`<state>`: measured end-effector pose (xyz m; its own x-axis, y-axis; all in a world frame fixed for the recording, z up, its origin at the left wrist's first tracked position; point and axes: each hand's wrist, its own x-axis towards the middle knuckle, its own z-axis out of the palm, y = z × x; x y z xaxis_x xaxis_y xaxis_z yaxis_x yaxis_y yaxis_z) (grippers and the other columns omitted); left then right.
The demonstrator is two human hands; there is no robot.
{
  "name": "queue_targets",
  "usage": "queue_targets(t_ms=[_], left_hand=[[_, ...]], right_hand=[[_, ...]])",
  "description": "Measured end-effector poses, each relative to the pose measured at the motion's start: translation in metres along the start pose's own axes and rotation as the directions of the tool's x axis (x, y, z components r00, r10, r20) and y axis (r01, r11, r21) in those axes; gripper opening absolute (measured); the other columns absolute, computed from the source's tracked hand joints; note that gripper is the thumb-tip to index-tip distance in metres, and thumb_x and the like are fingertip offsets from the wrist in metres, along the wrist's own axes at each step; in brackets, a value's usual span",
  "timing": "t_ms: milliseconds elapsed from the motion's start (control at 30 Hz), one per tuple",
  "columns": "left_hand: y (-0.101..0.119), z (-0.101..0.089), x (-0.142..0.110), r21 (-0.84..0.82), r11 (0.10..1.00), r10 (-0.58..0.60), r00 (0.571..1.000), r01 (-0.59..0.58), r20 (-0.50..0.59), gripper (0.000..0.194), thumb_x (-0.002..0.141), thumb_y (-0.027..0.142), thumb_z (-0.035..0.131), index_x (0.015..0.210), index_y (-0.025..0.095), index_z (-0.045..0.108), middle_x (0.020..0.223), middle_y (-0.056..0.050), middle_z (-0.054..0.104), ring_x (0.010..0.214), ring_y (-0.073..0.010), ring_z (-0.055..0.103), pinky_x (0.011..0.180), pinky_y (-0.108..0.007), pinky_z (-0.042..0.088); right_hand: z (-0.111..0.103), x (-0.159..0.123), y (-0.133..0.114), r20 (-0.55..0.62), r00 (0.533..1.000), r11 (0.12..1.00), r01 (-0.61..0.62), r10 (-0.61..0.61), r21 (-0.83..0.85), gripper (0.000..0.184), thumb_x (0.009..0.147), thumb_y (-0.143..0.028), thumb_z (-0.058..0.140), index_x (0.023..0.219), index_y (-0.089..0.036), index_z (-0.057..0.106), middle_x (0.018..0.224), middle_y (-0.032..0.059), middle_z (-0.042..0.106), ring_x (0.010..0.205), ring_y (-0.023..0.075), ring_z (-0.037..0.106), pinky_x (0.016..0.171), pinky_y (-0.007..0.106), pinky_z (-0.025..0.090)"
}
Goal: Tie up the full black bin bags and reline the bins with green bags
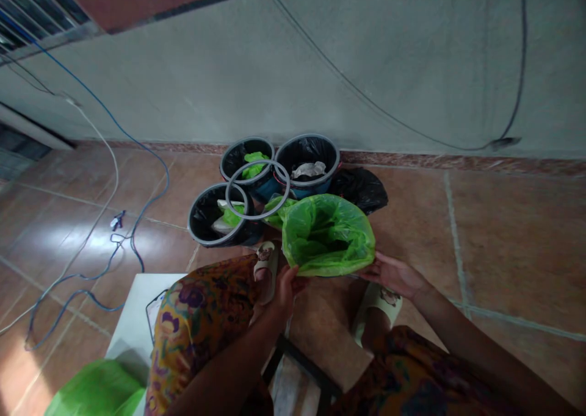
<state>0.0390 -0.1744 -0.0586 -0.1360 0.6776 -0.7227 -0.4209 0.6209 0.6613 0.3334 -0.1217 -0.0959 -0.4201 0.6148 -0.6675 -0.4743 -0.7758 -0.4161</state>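
The left hand (pixel 287 286) closes on the near-left edge of an open green bag (pixel 329 211), while the right hand (pixel 394 274) grips its near-right edge, thumb toward the rim and fingers tucked against the underside. The bag sits just right of the frame's centre, directly between and slightly beyond both hands, touching each, its wide mouth facing up toward the person. Whether a bin stands inside it cannot be told.

Beyond the left hand, left of the bag, a grey ring (pixel 254 216) overlaps the bins in this view. Three dark-lined bins stand around it: a front-left bin (pixel 199 216) and a back-left bin (pixel 232 158), both with bright green material inside, and a back-right bin (pixel 300 152) holding something pale. A black bag (pixel 359 187) lies right of that last bin, near the wall. The person's two slippers (pixel 382 312) show near the hands, below the green bag. In the lower left, a white surface (pixel 130 309) lies beside patterned clothing (pixel 201 312).
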Motion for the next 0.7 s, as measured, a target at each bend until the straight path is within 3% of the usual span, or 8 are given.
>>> queue_targets(t_ms=[133,233,367,533,700], left_hand=[[-0.002,0.004,0.002,0.072,0.996,0.061,0.998,-0.059,-0.022,0.044,0.059,0.028,0.078,0.098,0.016,0.062,0.09,-0.007,0.07,0.073,-0.0174,0.066,0.07,-0.029,0.049],[-0.008,0.002,0.008,0.089,0.992,0.095,0.995,-0.094,-0.01,0.048,0.054,0.016,0.078,0.099,0.015,0.062,0.091,-0.008,0.071,0.078,-0.0191,0.066,0.071,-0.029,0.05],[-0.017,-0.002,0.018,0.151,0.977,0.152,0.988,-0.152,0.014,0.046,0.053,0.01,0.073,0.098,0.016,0.062,0.091,-0.008,0.071,0.08,-0.0185,0.065,0.068,-0.026,0.049],[-0.016,0.0,0.033,0.351,0.899,0.288,0.957,-0.263,-0.02,0.036,0.057,0.011,0.07,0.092,0.016,0.066,0.088,-0.007,0.071,0.08,-0.0187,0.065,0.065,-0.024,0.048],[-0.015,0.001,0.04,0.308,0.93,0.226,0.973,-0.203,-0.042,0.037,0.057,0.013,0.07,0.093,0.016,0.065,0.076,-0.005,0.069,0.063,-0.0159,0.062,0.056,-0.024,0.047]], right_hand=[[0.002,0.001,0.003,-0.091,0.995,0.992,0.018,-0.03,-0.125,0.027,0.07,-0.013,0.07,0.095,-0.021,0.067,0.095,0.0043,0.074,0.083,0.0195,0.07,0.079,0.035,0.058],[0.0,0.003,0.006,-0.12,0.992,0.986,0.026,-0.047,-0.164,0.023,0.067,-0.011,0.072,0.088,-0.02,0.067,0.088,0.0046,0.074,0.076,0.0175,0.07,0.074,0.031,0.059],[-0.004,0.008,0.011,-0.148,0.987,0.972,0.022,-0.058,-0.233,0.029,0.064,-0.009,0.073,0.091,-0.02,0.067,0.085,0.0046,0.073,0.074,0.0178,0.07,0.07,0.031,0.06],[0.0,0.023,0.015,-0.242,0.951,0.949,0.118,-0.193,-0.292,0.02,0.063,-0.005,0.066,0.077,-0.019,0.066,0.074,0.0013,0.072,0.066,0.0145,0.068,0.064,0.025,0.059],[0.006,0.03,0.02,-0.244,0.955,0.938,0.077,-0.166,-0.337,0.016,0.068,-0.017,0.067,0.083,-0.021,0.068,0.078,0.0016,0.072,0.069,0.0167,0.068,0.067,0.029,0.059]])
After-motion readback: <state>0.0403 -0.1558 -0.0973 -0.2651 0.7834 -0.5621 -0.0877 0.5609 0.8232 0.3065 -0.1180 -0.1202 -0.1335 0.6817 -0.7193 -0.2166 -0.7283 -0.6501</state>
